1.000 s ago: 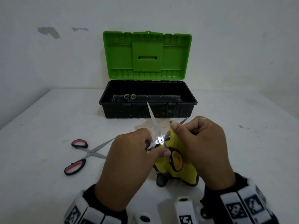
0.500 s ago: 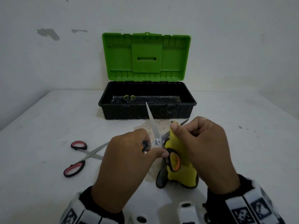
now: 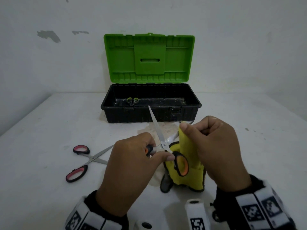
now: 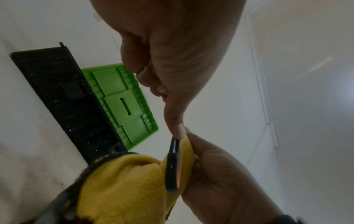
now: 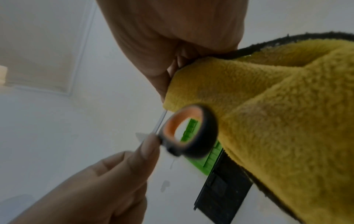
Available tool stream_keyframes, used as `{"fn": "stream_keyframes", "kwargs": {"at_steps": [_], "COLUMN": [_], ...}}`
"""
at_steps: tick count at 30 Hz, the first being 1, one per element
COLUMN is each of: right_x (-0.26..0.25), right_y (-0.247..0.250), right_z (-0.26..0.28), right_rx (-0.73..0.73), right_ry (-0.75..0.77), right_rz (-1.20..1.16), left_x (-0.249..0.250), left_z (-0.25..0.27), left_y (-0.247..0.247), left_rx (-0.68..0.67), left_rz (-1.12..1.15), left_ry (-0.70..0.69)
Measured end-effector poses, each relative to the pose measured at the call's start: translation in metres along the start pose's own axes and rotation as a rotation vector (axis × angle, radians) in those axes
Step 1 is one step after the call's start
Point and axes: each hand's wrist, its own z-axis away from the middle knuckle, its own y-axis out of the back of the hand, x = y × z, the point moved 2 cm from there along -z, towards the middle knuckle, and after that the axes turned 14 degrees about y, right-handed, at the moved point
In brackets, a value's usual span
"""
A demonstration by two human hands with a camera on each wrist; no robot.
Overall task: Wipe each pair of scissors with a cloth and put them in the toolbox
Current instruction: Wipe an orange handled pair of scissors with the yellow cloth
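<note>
My left hand (image 3: 132, 165) grips the orange-and-black scissors (image 3: 160, 137) by a handle, blades spread, one blade pointing up toward the toolbox. My right hand (image 3: 214, 146) pinches the yellow cloth (image 3: 187, 173) around the other blade. The cloth (image 5: 277, 121) hangs below the right hand, and the free handle ring (image 5: 189, 131) sits in front of it. The black edge of a handle (image 4: 172, 165) lies against the cloth (image 4: 122, 186). The black toolbox (image 3: 116, 113) stands open behind, green lid (image 3: 149, 57) up. Inside it lies a green-handled pair of scissors (image 3: 132, 100).
A red-handled pair of scissors (image 3: 83, 161) lies spread on the white table (image 3: 41, 130) to the left of my hands. A white wall rises right behind the toolbox. A stain marks the table in front of the toolbox.
The right hand with the cloth has slid a little along the blade; the scissors and left hand have hardly shifted.
</note>
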Motion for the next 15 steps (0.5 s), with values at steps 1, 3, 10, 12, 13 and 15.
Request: {"fn": "stream_keyframes", "kwargs": {"at_steps": [1, 3, 10, 12, 13, 15], "right_x": [0.003, 0.011, 0.041, 0.050, 0.054, 0.058], "right_y": [0.003, 0.010, 0.038, 0.043, 0.045, 0.045], "right_z": [-0.003, -0.007, -0.008, -0.008, -0.010, -0.015], "right_rx": [0.016, 0.045, 0.079, 0.056, 0.049, 0.041], "right_ry": [-0.016, -0.060, -0.224, -0.280, -0.323, -0.422], "right_rz": [-0.002, -0.026, -0.079, -0.082, -0.129, -0.294], "left_x": [-0.001, -0.002, -0.011, -0.014, -0.015, -0.013], "left_z": [0.000, -0.001, -0.008, -0.010, -0.010, -0.010], "left_y": [0.001, 0.004, 0.023, 0.026, 0.027, 0.027], "left_rx": [-0.023, -0.102, -0.325, -0.392, -0.419, -0.454], "left_rz": [0.012, 0.028, 0.089, 0.130, 0.141, 0.127], "left_ry": [0.031, 0.111, 0.257, 0.271, 0.271, 0.263]}}
